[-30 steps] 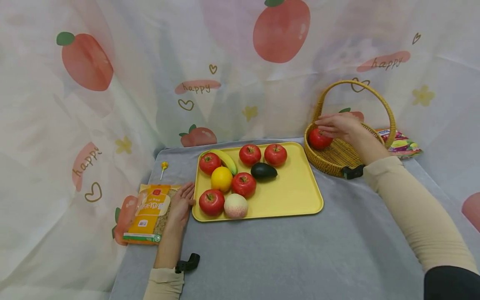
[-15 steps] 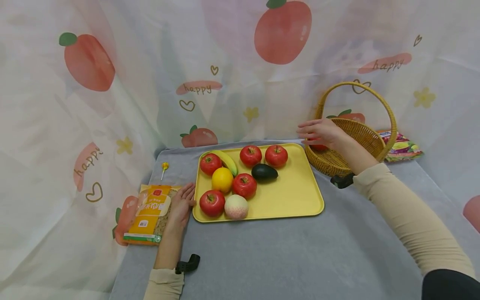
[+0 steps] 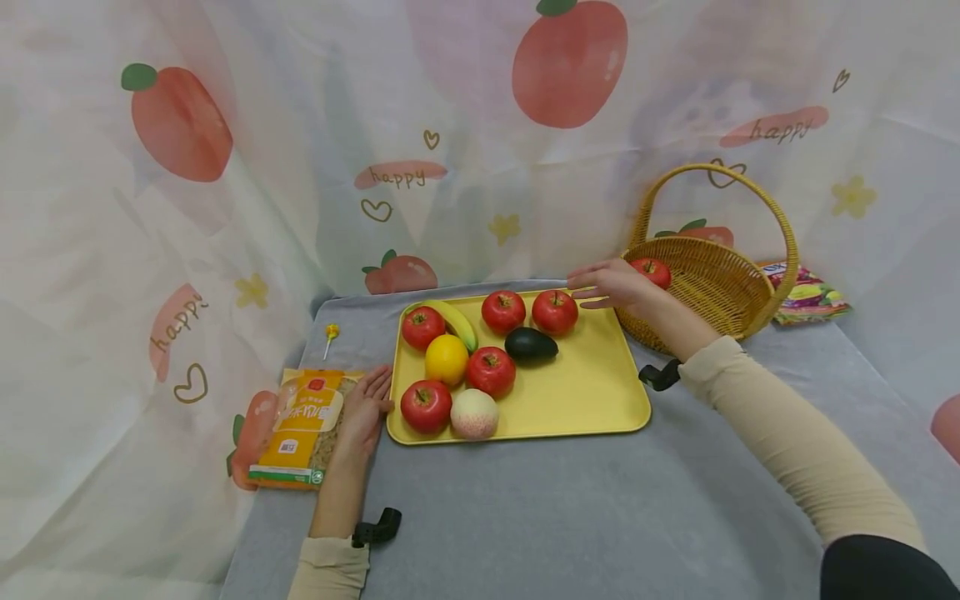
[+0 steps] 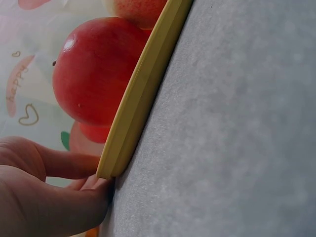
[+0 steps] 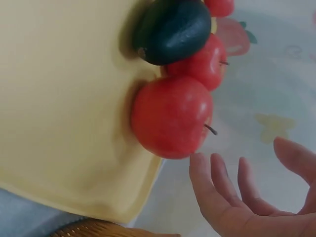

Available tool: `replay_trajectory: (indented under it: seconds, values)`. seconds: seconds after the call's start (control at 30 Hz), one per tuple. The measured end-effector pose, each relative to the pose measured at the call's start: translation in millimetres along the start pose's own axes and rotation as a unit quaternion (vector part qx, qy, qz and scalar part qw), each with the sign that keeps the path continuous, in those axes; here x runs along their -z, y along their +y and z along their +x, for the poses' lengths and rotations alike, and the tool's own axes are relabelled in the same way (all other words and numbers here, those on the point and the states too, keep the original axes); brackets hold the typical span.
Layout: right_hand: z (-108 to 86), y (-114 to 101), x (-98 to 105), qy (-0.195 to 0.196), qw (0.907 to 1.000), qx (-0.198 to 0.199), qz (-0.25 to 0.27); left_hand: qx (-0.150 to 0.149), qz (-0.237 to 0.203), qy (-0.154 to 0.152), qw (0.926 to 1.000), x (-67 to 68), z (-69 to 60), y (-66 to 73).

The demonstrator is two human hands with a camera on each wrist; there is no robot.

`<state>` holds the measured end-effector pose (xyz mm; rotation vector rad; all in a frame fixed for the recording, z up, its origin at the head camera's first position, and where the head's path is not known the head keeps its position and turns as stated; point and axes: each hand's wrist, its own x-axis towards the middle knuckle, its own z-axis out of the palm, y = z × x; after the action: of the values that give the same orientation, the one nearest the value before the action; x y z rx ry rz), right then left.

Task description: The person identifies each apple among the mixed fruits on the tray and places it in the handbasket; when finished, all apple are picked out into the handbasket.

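My left hand rests against the left edge of a yellow tray, fingers extended; in the left wrist view its thumb and fingers touch the tray's corner. My right hand is beside the back right of the tray, fingers spread and holding nothing. Close to its fingertips is a red apple, also seen in the right wrist view with the hand just apart from it. More red apples, an avocado, a banana, an orange and a pale peach lie on the tray.
Right of the tray stands a wicker basket with a tall handle and a red apple inside. A colourful packet lies behind it. On the left are an orange food bag and a lollipop. A printed curtain surrounds the grey table.
My right hand has moved left, out of the basket and over to the back right apple on the tray, leaving an apple in the basket. My left hand has stayed at the tray edge.
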<state>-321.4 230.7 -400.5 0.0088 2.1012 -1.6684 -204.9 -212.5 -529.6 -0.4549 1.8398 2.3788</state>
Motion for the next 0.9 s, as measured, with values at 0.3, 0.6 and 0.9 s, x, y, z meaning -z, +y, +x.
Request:
replay_trajectory:
  seconds: [0.3, 0.6, 0.9]
  values:
    - [16.5, 18.2, -9.5, 0.029, 0.9993, -0.019, -0.017, 0.007, 0.007, 0.008, 0.9999, -0.4, 1.7, 0.5]
    - [29.0, 33.6, -18.1, 0.034, 0.9984, -0.046, 0.001, 0.005, 0.009, 0.010, 0.9999, -1.4, -0.5, 0.0]
    - [34.7, 38.8, -29.3, 0.060, 0.9957, -0.055, 0.045, 0.003, 0.007, 0.010, 0.9999, -0.7, -1.0, 1.0]
